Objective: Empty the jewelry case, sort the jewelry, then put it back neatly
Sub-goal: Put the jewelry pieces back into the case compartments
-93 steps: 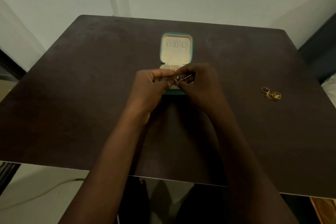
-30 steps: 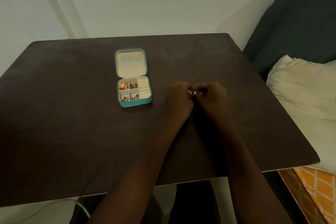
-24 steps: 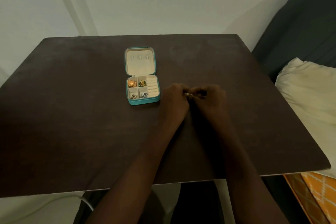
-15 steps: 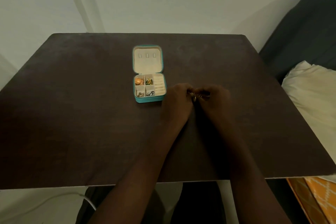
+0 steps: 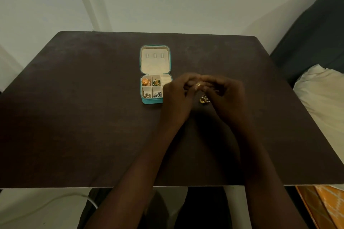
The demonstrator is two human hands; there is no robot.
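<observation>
1. Since a moment ago I have lifted both hands slightly, uncovering a small gold pile [image 5: 204,99] on the tabletop [image 5: 74,117].
2. My left hand [image 5: 176,95] and right hand [image 5: 226,96] meet fingertip to fingertip, pinched together on a gold ring [image 5: 198,84].
3. Just beyond, the open jewelry case [image 5: 155,74] touches my left hand; four compartments hold pieces.
4. I judge emptying barely begun: most jewelry is in the case, sorting and repacking remain.
</observation>
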